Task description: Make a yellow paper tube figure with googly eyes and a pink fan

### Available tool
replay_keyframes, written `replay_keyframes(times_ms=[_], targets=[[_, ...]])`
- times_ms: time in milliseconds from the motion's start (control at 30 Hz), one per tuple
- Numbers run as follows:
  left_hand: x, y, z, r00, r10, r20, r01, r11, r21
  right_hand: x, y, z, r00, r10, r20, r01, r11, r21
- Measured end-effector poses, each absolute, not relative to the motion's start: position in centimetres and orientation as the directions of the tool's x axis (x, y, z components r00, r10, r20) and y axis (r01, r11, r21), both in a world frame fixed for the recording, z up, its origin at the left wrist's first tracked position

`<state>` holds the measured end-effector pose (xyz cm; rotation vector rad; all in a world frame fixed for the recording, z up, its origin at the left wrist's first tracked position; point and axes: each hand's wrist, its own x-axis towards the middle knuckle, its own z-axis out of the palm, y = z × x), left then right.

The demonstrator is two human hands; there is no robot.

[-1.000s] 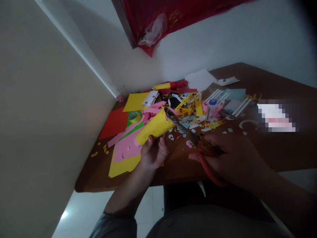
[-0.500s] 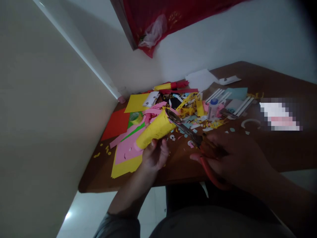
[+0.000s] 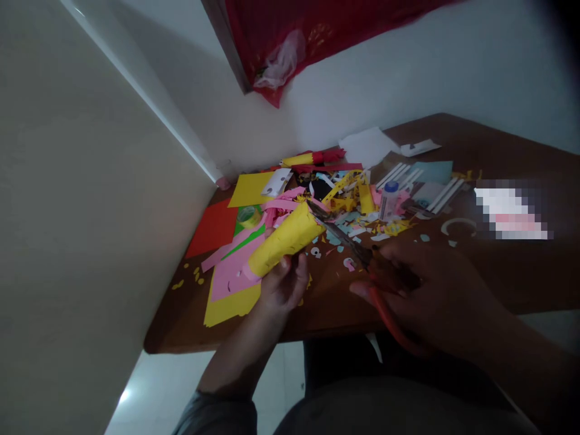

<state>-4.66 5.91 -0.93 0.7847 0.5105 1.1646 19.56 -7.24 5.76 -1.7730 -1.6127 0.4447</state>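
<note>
My left hand (image 3: 284,282) is closed around a yellow paper tube (image 3: 285,240) with a pink band at its lower end. The tube leans up and to the right above the table. In my right hand (image 3: 421,290) is a pair of scissors (image 3: 362,251) with orange-red handles and dark blades. The blade tips touch the tube's upper rim; whether one blade sits inside the opening I cannot tell. Beneath the tube lie a pink sheet (image 3: 226,275) and a yellow sheet (image 3: 226,312).
Behind the tube, paper scraps (image 3: 348,199) cover the brown table (image 3: 498,272). A glue bottle (image 3: 388,202) with a blue cap stands among them. At left are a tape roll (image 3: 249,216) and an orange-red sheet (image 3: 211,228). A yellow-and-red paper roll (image 3: 301,159) lies near the wall.
The tube has turned slightly in my left hand and its upper end has shifted a little right and down. The scissors' blades have closed somewhat at the rim.
</note>
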Motion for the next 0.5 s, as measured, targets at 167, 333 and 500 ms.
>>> replay_keyframes(times_ms=[167, 333, 500], targets=[[-4.6, 5.8, -0.8, 0.324, 0.945, 0.042, -0.591, 0.167, 0.789, 19.5, -7.1, 5.9, 0.165, 0.970, 0.180, 0.722, 0.006, -0.692], [-4.4, 5.9, -0.6, 0.291, 0.955, 0.051, -0.604, 0.143, 0.784, 19.2, -7.1, 6.5, 0.187, 0.969, 0.162, 0.728, -0.026, -0.685], [-4.2, 5.7, -0.3, 0.266, 0.963, 0.053, -0.594, 0.120, 0.796, 18.8, -7.0, 6.7, 0.203, 0.973, 0.115, 0.709, -0.065, -0.702]])
